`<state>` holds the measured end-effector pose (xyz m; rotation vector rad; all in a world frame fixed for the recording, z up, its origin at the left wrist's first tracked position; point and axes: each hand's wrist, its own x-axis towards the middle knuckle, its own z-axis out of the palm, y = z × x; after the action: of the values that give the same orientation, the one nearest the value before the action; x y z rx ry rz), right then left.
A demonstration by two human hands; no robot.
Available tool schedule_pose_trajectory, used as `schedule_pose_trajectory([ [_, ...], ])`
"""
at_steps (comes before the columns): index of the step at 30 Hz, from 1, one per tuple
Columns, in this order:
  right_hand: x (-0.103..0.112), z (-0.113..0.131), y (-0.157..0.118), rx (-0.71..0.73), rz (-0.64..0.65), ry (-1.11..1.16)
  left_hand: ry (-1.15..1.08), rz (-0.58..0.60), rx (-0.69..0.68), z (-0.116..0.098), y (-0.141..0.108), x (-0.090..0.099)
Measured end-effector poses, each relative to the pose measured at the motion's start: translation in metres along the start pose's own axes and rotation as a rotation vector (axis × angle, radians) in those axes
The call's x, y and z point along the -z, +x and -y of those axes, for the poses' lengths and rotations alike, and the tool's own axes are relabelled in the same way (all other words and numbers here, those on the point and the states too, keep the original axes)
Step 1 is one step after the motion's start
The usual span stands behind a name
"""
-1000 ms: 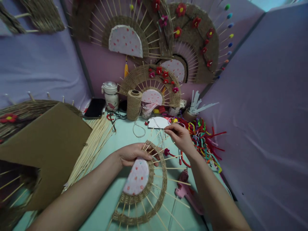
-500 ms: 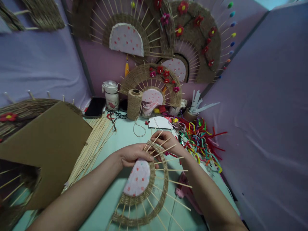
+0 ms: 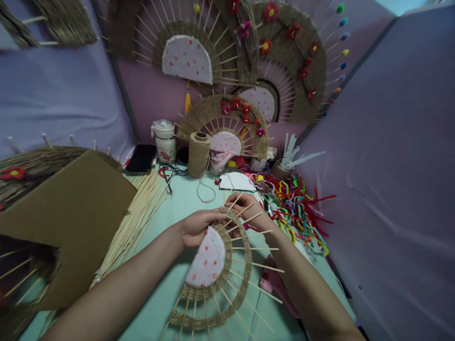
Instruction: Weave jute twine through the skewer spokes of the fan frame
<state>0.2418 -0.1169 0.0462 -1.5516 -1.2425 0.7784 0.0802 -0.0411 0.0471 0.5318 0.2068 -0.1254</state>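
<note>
A half-round woven fan (image 3: 206,258) is held tilted over the table, its spotted white centre ringed by two bands of twine on thin sticks. My left hand (image 3: 199,226) grips its upper end, thumb on the front near the outer band and the other fingers partly hidden behind. Close by on the right, my right hand (image 3: 241,204) is closed at the top end of the outer band, among the stick tips; twine there is too fine to follow. A loose strand of twine (image 3: 206,194) runs from the twine spool (image 3: 199,154) toward the hands.
Bundled thin sticks (image 3: 137,215) and a cut cardboard piece (image 3: 71,213) lie left. Colourful pipe cleaners (image 3: 298,208) pile up right, with a pink glue gun (image 3: 273,282) under my right forearm. A lidded jar (image 3: 164,139), a phone (image 3: 141,158) and finished fans (image 3: 199,111) stand behind.
The fan has shifted slightly right and turned a little. My left thumb has moved up from the inner band toward the outer band. My right hand stays near the top end.
</note>
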Motion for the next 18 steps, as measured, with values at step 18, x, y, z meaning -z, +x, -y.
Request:
schedule_pose_trajectory([
  [18,0.012,0.007,-0.002,0.028,-0.211,-0.05,0.115,0.067,-0.061,-0.001,0.0,-0.003],
])
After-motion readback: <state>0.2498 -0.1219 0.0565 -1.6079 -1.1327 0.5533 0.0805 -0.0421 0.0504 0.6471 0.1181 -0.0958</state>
